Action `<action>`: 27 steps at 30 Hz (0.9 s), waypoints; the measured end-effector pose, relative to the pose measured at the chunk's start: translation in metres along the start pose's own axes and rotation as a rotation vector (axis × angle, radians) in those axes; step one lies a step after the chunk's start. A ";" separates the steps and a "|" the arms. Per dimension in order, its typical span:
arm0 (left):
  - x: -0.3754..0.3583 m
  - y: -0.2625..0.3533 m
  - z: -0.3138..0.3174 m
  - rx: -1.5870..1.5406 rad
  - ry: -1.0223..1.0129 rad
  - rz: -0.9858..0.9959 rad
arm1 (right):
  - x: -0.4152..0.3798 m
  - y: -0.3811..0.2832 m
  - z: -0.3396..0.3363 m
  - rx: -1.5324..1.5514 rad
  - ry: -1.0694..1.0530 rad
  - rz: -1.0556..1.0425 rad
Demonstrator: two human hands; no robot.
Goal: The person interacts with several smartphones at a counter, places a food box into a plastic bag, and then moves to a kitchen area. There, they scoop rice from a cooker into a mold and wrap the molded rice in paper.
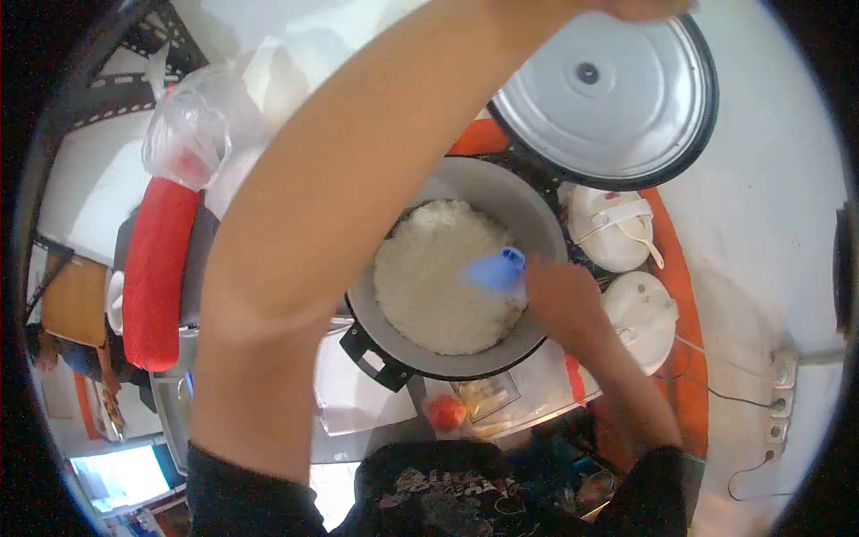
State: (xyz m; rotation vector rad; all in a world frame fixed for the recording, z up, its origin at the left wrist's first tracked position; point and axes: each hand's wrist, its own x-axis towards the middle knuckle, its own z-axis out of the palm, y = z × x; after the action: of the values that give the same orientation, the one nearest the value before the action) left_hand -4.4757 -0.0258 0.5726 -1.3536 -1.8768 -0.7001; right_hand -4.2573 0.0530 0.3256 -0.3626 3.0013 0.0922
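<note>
**Right-hand fingers on blue scoop over cooked rice**

Fingers of the right hand point(559, 300) are curled round the handle of a blue plastic scoop point(495, 268), whose bowl lies on the white rice point(438, 273) just left of the fingertips. Rice fills the grey pot point(501, 192) of a large cooker. Just right of the fingers stand two small white rice cookers point(640, 318). Left hand point(640, 7) is raised at the frame's top edge, above the open cooker lid point(608, 98); whether its fingers grip cannot be told. Far left: red cushion point(157, 268), clear plastic bag point(188, 134).
</note>
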 end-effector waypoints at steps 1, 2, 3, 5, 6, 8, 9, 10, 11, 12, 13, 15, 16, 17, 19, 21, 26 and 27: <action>-0.027 0.012 -0.022 -0.059 -0.084 0.082 | 0.017 0.000 0.003 0.002 -0.012 -0.006; -0.070 0.031 -0.040 -0.078 -0.166 -0.035 | 0.032 0.002 0.006 -0.069 -0.114 -0.066; -0.125 0.055 -0.063 -0.090 -0.243 -0.159 | 0.042 0.001 0.009 -0.146 -0.214 -0.135; -0.235 0.079 -0.087 -0.023 -0.092 -0.225 | 0.055 -0.001 0.019 -0.143 -0.296 -0.093; -0.287 0.082 -0.100 -0.097 -0.070 -0.311 | 0.060 -0.001 0.026 -0.134 -0.367 -0.032; -0.407 0.112 -0.092 -0.027 -0.106 -0.709 | 0.064 0.000 0.037 -0.166 -0.443 -0.096; -0.441 0.129 -0.078 -0.077 -0.006 -0.839 | 0.063 -0.001 0.044 -0.184 -0.507 -0.153; -0.467 0.145 -0.067 -0.126 0.097 -0.976 | 0.065 0.000 0.052 -0.200 -0.536 -0.153; -0.483 0.157 -0.051 -0.139 0.168 -1.002 | 0.071 0.002 0.062 -0.161 -0.664 -0.212; -0.491 0.166 -0.038 -0.148 0.242 -1.027 | 0.076 0.000 0.072 -0.120 -0.790 -0.268; -0.496 0.170 -0.032 0.010 0.154 -0.978 | 0.076 -0.004 0.086 -0.138 -0.810 -0.269; -0.502 0.170 -0.029 -0.024 0.237 -0.979 | 0.075 -0.013 0.108 -0.071 -0.857 -0.376; -0.503 0.169 -0.028 -0.055 0.303 -0.956 | 0.076 -0.026 0.107 -0.073 -0.859 -0.368; -0.504 0.170 -0.027 -0.068 0.302 -0.953 | 0.077 -0.048 0.103 0.057 -0.849 -0.324; -0.507 0.172 -0.026 -0.039 0.306 -0.927 | 0.073 -0.088 0.091 0.192 -0.839 -0.266; -0.507 0.170 -0.024 -0.088 0.357 -0.942 | 0.059 -0.119 0.067 0.118 -0.589 -0.295; -0.516 0.170 -0.020 -0.099 0.405 -0.929 | 0.044 -0.132 0.023 0.097 -0.590 -0.204; -0.518 0.172 -0.017 -0.112 0.440 -0.932 | 0.041 -0.132 0.022 0.090 -0.563 -0.186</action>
State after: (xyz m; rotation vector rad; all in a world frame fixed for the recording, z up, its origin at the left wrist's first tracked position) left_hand -4.2044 -0.2807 0.1733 -0.2464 -2.0452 -1.4299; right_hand -4.2627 -0.0828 0.2929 -0.5054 2.3976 0.0340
